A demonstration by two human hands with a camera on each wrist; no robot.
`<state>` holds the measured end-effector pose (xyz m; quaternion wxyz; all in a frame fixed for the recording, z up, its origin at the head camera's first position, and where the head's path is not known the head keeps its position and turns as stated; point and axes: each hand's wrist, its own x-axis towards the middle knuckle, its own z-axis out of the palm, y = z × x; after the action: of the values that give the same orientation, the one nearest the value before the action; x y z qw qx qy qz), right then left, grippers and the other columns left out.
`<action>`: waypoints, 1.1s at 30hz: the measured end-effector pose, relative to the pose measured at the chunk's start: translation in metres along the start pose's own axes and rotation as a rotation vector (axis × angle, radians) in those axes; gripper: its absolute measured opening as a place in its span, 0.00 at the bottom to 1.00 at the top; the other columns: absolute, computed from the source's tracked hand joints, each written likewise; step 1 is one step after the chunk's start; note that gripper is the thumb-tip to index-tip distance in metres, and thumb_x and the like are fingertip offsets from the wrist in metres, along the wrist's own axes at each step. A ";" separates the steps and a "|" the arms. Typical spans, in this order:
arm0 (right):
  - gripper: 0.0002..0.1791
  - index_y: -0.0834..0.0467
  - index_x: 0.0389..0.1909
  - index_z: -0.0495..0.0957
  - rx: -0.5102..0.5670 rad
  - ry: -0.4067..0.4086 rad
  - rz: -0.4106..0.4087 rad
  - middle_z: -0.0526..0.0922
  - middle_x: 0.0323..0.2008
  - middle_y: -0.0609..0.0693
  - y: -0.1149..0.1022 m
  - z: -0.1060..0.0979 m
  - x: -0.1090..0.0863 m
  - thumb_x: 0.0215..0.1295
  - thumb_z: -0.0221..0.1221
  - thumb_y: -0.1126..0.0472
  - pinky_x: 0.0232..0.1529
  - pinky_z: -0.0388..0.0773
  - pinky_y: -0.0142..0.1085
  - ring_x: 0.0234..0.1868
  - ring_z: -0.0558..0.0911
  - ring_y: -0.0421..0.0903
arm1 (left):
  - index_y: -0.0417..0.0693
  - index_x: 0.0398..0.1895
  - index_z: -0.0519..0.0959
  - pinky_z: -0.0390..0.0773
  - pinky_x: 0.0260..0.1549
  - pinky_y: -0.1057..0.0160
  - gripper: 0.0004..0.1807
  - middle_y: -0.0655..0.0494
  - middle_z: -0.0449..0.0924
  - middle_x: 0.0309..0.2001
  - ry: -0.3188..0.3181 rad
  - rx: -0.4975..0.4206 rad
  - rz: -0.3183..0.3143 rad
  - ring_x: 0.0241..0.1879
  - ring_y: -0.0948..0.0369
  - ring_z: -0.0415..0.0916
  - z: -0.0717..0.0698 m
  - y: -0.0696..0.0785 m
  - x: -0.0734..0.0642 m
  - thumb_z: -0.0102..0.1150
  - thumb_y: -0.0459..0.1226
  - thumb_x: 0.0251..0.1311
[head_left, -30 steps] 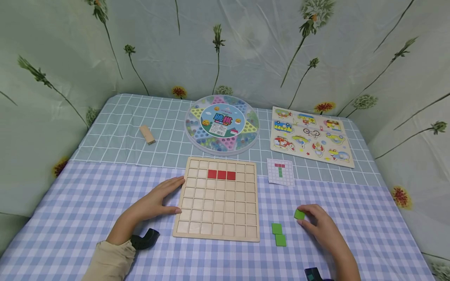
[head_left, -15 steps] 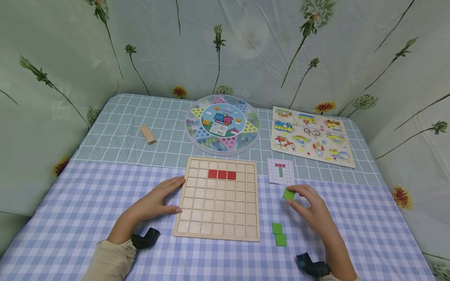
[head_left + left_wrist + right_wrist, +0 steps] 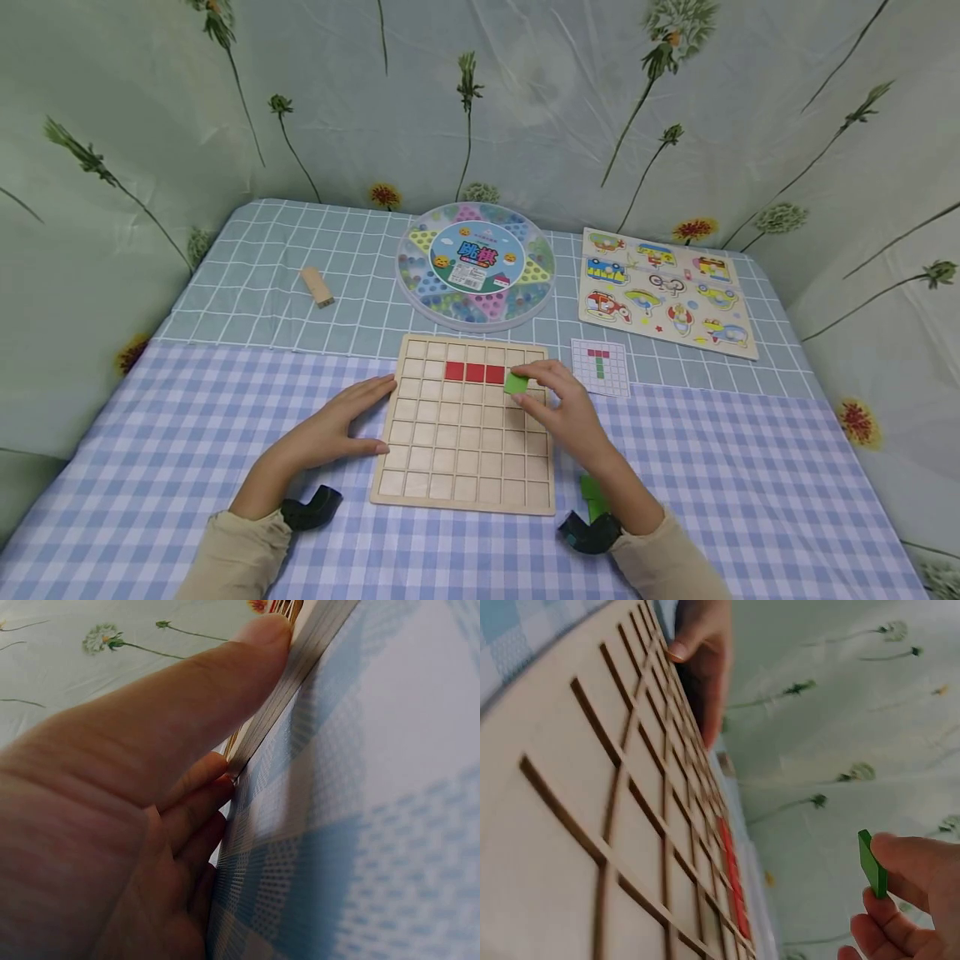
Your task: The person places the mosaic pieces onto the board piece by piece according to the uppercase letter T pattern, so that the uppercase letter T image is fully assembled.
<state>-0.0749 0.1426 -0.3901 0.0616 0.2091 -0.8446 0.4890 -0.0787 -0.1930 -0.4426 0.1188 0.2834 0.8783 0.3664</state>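
Note:
A wooden grid board lies in front of me, with three red square tiles side by side in its second row. My right hand pinches a green square tile between thumb and fingers over the board's upper right part. In the right wrist view the green tile is tilted and held apart from the board. My left hand rests against the board's left edge, fingers spread and thumb touching the rim. Other green tiles lie on the cloth, partly hidden by the right forearm.
A card with a red and green T pattern lies right of the board. Behind stand a round Chinese checkers box and a wooden picture puzzle. A small wooden block lies at the back left.
My right hand has carried the green tile from the cloth on the right, past the pattern card, leftward over the board. The left hand has stayed at the board's edge.

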 end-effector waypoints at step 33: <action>0.14 0.55 0.40 0.82 -0.161 -0.071 0.018 0.72 0.36 0.46 0.036 0.062 0.014 0.50 0.66 0.61 0.38 0.66 0.36 0.39 0.68 0.43 | 0.40 0.67 0.55 0.51 0.57 0.43 0.48 0.45 0.52 0.67 -0.003 -0.001 0.004 0.65 0.47 0.46 -0.001 0.001 0.001 0.65 0.51 0.47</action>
<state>-0.0963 0.1015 -0.4463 0.0438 0.2130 -0.8847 0.4124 -0.0793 -0.1921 -0.4412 0.1197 0.2856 0.8774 0.3664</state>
